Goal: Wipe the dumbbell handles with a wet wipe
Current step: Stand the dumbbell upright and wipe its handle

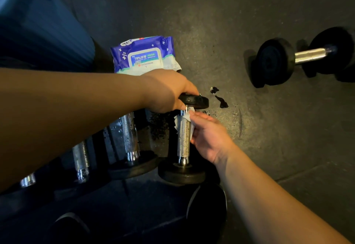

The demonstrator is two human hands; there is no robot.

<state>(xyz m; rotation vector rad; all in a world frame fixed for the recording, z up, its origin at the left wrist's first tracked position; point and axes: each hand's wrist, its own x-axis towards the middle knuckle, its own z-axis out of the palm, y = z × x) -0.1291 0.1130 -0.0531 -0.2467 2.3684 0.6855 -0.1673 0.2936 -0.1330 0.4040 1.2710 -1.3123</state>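
Observation:
A small dumbbell (183, 144) stands upright on the dark floor, its knurled metal handle vertical between two black plates. My left hand (167, 92) grips the top plate (197, 100) from above and holds it steady. My right hand (209, 134) pinches a white wet wipe (181, 121) wrapped round the upper part of the handle. The purple wet wipe pack (146, 55) lies on the floor just behind my left hand.
Further dumbbells (128, 134) stand to the left, wet with droplets. One more dumbbell (307, 55) lies on its side at the far right. A dark wet spot (221, 98) marks the floor beside the top plate. A blue ribbed object (44, 32) fills the upper left.

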